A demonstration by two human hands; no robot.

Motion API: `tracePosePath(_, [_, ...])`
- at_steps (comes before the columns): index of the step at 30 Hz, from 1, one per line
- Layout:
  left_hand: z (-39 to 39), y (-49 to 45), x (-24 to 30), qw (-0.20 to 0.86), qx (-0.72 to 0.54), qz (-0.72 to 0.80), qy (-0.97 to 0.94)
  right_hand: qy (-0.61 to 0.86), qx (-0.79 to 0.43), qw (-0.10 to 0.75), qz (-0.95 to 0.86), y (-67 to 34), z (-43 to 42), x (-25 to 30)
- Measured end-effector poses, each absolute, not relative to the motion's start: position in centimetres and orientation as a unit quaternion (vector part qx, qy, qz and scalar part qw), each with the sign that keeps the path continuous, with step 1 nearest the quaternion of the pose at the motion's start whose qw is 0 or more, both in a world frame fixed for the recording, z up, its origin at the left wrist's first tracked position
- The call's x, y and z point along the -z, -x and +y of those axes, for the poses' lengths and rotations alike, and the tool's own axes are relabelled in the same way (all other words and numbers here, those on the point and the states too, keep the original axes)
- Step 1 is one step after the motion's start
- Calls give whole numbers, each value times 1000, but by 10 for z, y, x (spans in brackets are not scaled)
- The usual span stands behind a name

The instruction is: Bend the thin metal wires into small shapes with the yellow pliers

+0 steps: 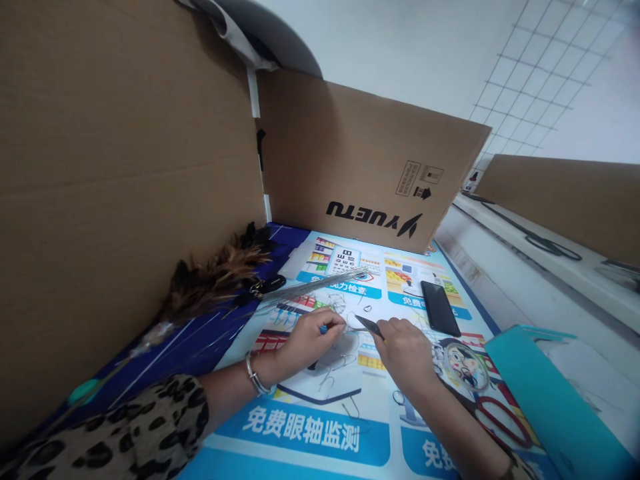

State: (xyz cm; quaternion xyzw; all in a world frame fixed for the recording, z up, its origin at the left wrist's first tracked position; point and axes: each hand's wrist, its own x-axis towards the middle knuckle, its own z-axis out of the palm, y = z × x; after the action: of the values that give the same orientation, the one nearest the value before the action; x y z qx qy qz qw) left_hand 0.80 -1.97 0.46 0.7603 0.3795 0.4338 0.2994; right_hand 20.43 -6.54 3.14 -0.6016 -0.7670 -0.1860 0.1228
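My left hand (320,331) is closed in a pinch on a thin wire (354,329) that runs towards the other hand. A small blue bit shows between its fingers. Gripped in my right hand (407,350) is a dark pointed tool (369,325), its tip towards the wire; whether it is pliers or a blade I cannot tell. Beyond my hands lies a bundle of straight silvery wires (320,283). Several short bent wire pieces (327,385) are scattered on the printed sheet (325,460) below my hands.
Brown feathers (215,277) lie along the cardboard wall (125,167) at left. A second cardboard panel (370,153) stands behind. On the right are a black phone (440,308), a tape roll (466,365), red-handled scissors (503,421) and a teal box (560,400).
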Motion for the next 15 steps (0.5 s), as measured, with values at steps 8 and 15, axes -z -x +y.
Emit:
tracePosePath(8, [-20,-9,-5,294,-428,393,-759,601,188,128,-766,-201,-66,-31])
tracePosePath(15, [-21,-9,-6,315,-426,390,-753,609,181,130,-761,-200,-64,-27])
